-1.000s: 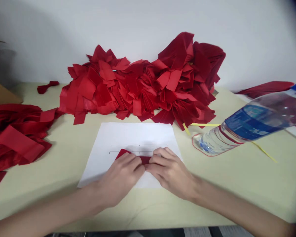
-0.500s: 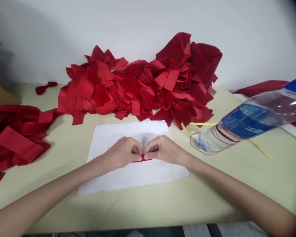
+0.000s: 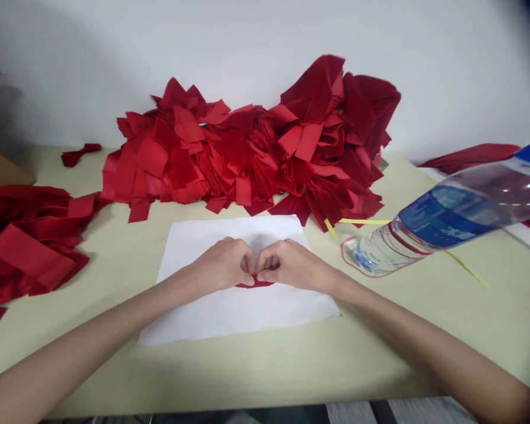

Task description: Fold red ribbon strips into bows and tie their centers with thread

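Observation:
Both hands meet over a sheet of white paper (image 3: pixel 203 321) on the table. Between them is a small piece of red ribbon (image 3: pixel 247 286), mostly covered by my fingers. My left hand (image 3: pixel 225 265) pinches it from the left, thumb against curled fingers. From the right, my right hand (image 3: pixel 289 265) pinches the same piece, its thumb close to the left one. The ribbon looks gathered or folded at the middle, though how exactly is hidden. The lines drawn on the paper are covered by my hands.
A large heap of red ribbon pieces (image 3: pixel 229 159) lies along the wall. More red ribbon (image 3: pixel 30 247) is piled at left, beside a small red bow-shaped piece (image 3: pixel 80 154). At right stands a clear plastic bottle (image 3: pixel 441 218) with a blue label, near a yellow strip (image 3: pixel 364 222).
My hands have shifted from lying over the ribbon to pinching it with thumbs facing me. The ribbon now shows as a narrower strip. The paper has turned slightly.

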